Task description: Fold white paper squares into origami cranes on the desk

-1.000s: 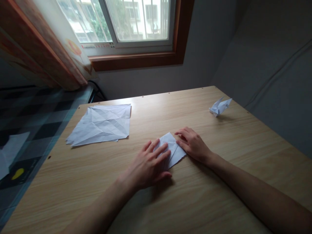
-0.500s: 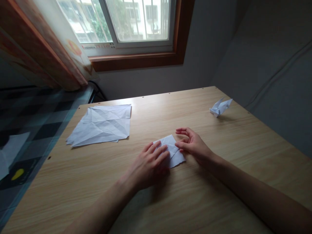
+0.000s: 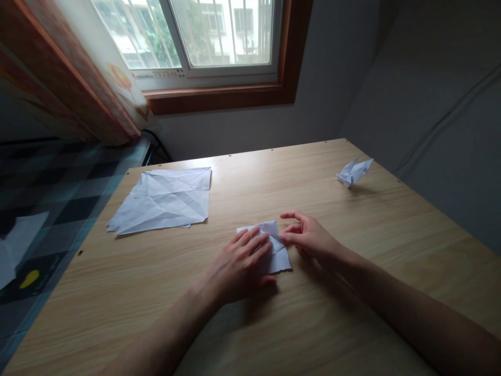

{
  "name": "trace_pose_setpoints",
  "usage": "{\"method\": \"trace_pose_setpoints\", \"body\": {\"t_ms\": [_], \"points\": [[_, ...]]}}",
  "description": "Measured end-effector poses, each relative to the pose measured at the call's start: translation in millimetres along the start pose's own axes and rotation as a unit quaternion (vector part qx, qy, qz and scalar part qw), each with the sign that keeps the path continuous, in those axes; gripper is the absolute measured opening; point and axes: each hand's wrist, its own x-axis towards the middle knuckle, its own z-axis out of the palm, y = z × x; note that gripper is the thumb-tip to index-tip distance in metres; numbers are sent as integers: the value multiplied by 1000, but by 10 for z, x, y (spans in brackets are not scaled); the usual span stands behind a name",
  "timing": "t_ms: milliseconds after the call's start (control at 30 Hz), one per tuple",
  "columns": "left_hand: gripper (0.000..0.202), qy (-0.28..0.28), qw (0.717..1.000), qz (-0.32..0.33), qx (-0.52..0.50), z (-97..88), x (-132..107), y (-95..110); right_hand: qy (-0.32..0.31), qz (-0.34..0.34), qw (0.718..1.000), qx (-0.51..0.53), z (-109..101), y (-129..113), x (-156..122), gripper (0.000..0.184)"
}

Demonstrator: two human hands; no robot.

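Folded paper (image 3: pixel 281 258) lies on counter (image 3: pixel 176 261), partly under left hand (image 3: pixel 247 261): fingers spread on top, no grip. Right hand (image 3: pixel 309 235) at paper's right edge; can't tell if pinching. Best: light, even left pressure, edges aligned before creasing.

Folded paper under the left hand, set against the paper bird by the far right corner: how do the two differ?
The folded paper lies flat on the table, while the paper bird stands up with pointed parts. The left hand rests on the folded paper and partly hides it; no hand touches the paper bird. Both are white.
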Motion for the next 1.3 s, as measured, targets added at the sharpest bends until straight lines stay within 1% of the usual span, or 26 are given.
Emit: {"method": "trace_pose_setpoints", "body": {"t_ms": [133, 267, 333, 400, 433, 500, 567, 633, 700, 733, 767, 800, 833, 867, 900, 933, 967, 1000, 1033, 1067, 1100, 1167, 1233, 1300], "points": [[60, 3, 1000, 7, 2, 10, -3, 3, -34, -70, 991, -105, 14, 116, 33, 55], [61, 8, 1000, 10, -9, 11, -7, 0, -28, -94, 988, -117, 54, 145, 37, 48], [66, 10, 1000, 13, -12, 5, -6, -1, -20, -91, 991, -91, 86, 119, 25, 40], [73, 12, 1000, 22, -10, -7, -2, 2, -13, -75, 996, -43, 120, 86, 8, 33], [74, 16, 1000, 26, -4, -13, 1, 6, -13, -65, 998, -15, 134, 72, -3, 30], [62, 34, 999, 26, 17, -21, 5, 13, -21, -61, 997, 39, 158, 51, -27, 27], [48, 63, 997, 12, 40, -22, -1, 15, -39, -88, 992, 83, 173, 46, -50, 26], [43, 94, 995, -21, 38, -18, -16, 9, -46, -135, 984, 108, 178, 59, -62, 30], [38, 132, 988, -77, -17, -19, -34, -4, -8, -184, 977, 105, 179, 89, -49, 40], [34, 156, 979, -117, -62, -24, -40, -10, 23, -208, 973, 97, 178, 109, -32, 47], [29, 181, 963, -162, -116, -31, -41, -14, 54, -230, 968, 86, 178, 130, -11, 54], [24, 204, 940, -208, -178, -39, -37, -17, 78, -245, 963, 75, 179, 149, 11, 61], [21, 222, 911, -247, -245, -47, -28, -18, 88, -255, 961, 65, 183, 165, 31, 67], [22, 237, 878, -275, -313, -53, -16, -17, 79, -257, 962, 55, 191, 177, 44, 70], [25, 247, 844, -289, -379, -54, -1, -15, 49, -252, 966, 45, 202, 183, 48, 70], [28, 251, 814, -290, -437, -50, 13, -11, 9, -242, 970, 35, 218, 186, 42, 66], [31, 248, 791, -283, -483, -41, 25, -8, -31, -234, 971, 23, 236, 185, 26, 58], [32, 239, 779, -274, -511, -28, 32, -4, -64, -231, 971, 8, 257, 184, 4, 47], [32, 224, 779, -267, -521, -12, 34, -2, -81, -236, 968, -8, 277, 182, -20, 36], [32, 207, 787, -262, -518, 4, 31, -1, -80, -249, 965, -23, 295, 183, -43, 28], [32, 190, 800, -260, -506, 20, 23, -2, -71, -260, 962, -34, 309, 185, -60, 23], [34, 168, 827, -260, -470, 44, 2, -11, -46, -270, 961, -39, 315, 193, -70, 20], [36, 157, 850, -265, -427, 55, -18, -26, -31, -255, 966, -21, 291, 195, -50, 19], [32, 164, 871, -274, -375, 55, -32, -38, -22, -237, 971, -6, 245, 182, -13, 17]]}}
